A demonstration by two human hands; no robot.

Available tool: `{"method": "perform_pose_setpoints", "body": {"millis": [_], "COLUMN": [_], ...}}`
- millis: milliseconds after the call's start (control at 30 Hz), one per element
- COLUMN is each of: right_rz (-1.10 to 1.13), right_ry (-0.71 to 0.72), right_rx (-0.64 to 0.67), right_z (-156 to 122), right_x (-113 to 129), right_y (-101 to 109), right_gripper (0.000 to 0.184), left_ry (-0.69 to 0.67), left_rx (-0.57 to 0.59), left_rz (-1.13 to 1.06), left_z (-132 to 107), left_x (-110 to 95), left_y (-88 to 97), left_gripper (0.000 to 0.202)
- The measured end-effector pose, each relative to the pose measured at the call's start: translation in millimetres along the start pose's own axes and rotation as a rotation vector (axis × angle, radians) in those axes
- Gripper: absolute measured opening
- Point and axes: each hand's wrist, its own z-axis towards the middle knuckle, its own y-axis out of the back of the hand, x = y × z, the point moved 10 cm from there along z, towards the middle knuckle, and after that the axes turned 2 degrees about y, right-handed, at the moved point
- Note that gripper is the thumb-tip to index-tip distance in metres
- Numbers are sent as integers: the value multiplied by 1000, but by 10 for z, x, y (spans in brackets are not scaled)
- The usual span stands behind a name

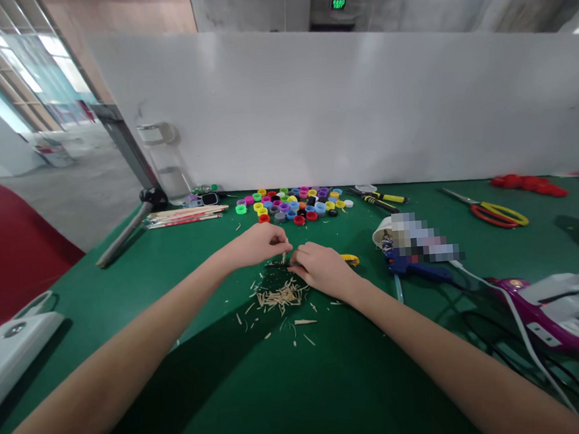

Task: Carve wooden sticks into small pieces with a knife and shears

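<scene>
My left hand (261, 244) is closed in a pinch on a short, pale wooden stick (285, 257), mostly hidden by the fingertips. Right beside it, my right hand (325, 267) is wrapped round a yellow utility knife (351, 259). The knife's yellow end sticks out behind the hand, and its dark blade (276, 265) points left under the left fingertips. Whether blade and stick touch is too small to tell. Below both hands lies a heap of wood shavings (281, 297), with loose slivers scattered on the green tabletop (262, 391).
Colourful bottle caps (289, 206) cluster beyond my hands. Wooden sticks (185, 215) lie back left. To the right are a blue glue gun (417, 269), scissors (492, 213), a purple power strip (549, 321) and cables. A white board (312, 109) closes off the table's far edge.
</scene>
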Motion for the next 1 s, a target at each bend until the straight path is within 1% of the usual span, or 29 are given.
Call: {"method": "perform_pose_setpoints", "body": {"millis": [100,233,333,567,733,867,1000], "right_rz": [-4,-17,-23,-8,8,28,29], "right_ry": [8,-38,-41,-55,-45,-40,-21], "right_rx": [-62,-112,-119,-124,-116,-75,-60], "right_z": [-42,-76,-91,-112,-83,-47,-23], "right_x": [25,-23,-37,-43,-53,-74,-73], "right_y": [68,139,158,189,189,162,150], "right_gripper": [15,14,15,20,17,14,14], "left_ry": [85,181,228,260,223,182,124], "left_rx": [-96,-187,-198,-206,-217,-186,-167], "left_rz": [-2,24,64,139,145,145,148], "left_z": [15,-7,-25,-46,-43,-21,-11], "left_x": [81,126,128,85,45,20,-49], "left_y": [27,40,35,59,55,21,16], "left_gripper": [30,33,33,33,34,32,31]}}
